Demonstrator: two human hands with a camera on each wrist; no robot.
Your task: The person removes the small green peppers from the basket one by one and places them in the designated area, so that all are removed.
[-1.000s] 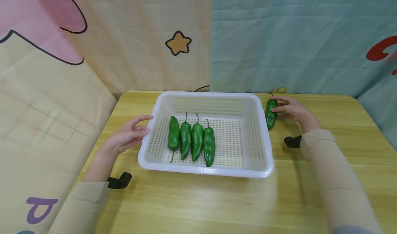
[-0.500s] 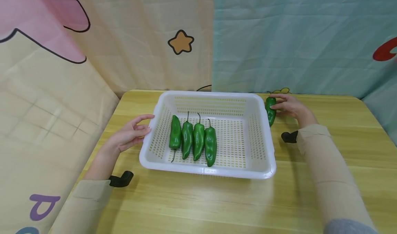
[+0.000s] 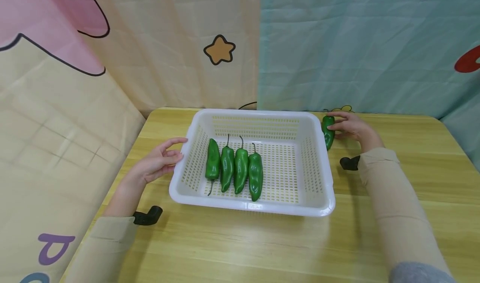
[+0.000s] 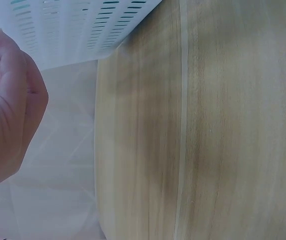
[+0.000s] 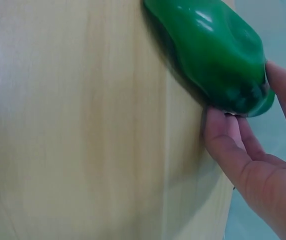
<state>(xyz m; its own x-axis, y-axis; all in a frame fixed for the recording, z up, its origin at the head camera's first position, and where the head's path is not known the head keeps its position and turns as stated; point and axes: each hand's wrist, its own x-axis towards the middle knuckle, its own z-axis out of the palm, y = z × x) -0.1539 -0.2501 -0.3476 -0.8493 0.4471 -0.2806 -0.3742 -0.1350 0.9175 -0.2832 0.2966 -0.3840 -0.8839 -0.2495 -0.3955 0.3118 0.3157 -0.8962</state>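
Note:
A white slotted plastic basket point(image 3: 247, 207) stands on the wooden table. My left hand point(image 3: 159, 162) holds its left rim, fingertips at the edge; the left wrist view has this hand point(image 4: 13, 100) beside the basket's slotted wall point(image 4: 73, 30). Outside the right rim, my right hand point(image 3: 354, 128) pinches a green pepper point(image 3: 328, 137) near its stem end. In the right wrist view, the thumb and fingers sit around that end of the glossy pepper point(image 5: 213, 50), its body close over the table. Several green peppers point(image 3: 241, 170) lie side by side in the basket's left half, the leftmost one point(image 3: 212, 160) with its stem toward me.
The wooden table point(image 3: 240, 241) reaches back to a printed cloth curtain point(image 3: 322, 45) just behind the basket. Another cloth point(image 3: 75, 149) hangs along the left side. Black wrist mounts point(image 3: 148, 216) stick out at both sleeves.
My right hand and its pepper have shifted slightly back and closer to the basket's right rim. My left hand stays on the left rim, and the peppers inside lie as before.

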